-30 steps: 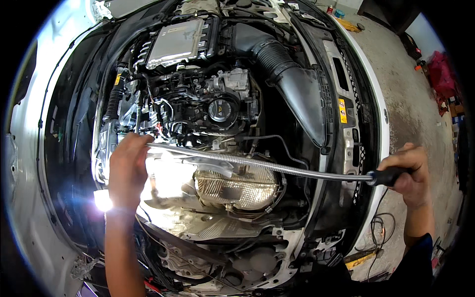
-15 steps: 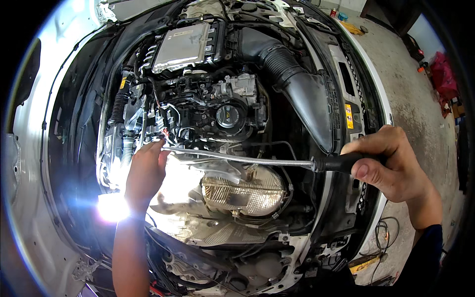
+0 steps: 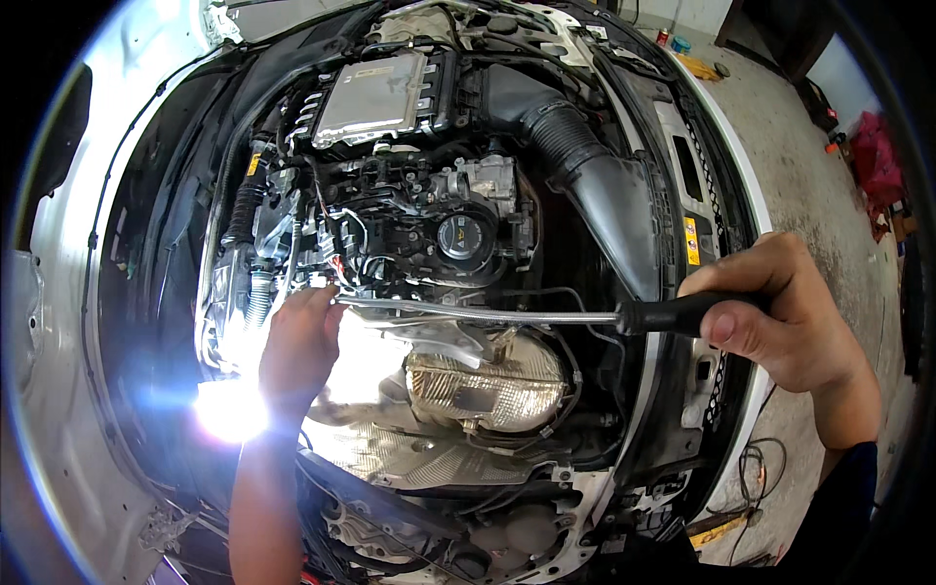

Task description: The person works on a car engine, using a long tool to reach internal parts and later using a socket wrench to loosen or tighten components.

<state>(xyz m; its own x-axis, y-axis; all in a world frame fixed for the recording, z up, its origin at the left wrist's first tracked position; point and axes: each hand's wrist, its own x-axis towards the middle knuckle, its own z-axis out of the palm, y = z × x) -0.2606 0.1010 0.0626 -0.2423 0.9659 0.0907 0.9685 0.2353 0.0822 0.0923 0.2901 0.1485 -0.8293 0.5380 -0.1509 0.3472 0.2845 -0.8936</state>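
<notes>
Head: right hand [image 3: 792, 324] closed around handle [image 3: 670, 316]

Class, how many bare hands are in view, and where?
2: the left hand at the left end of a slender silver ribbed metal shaft, the right hand around its black handle.

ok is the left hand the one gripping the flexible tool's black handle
No, the right hand is wrapped around the black handle.
</notes>
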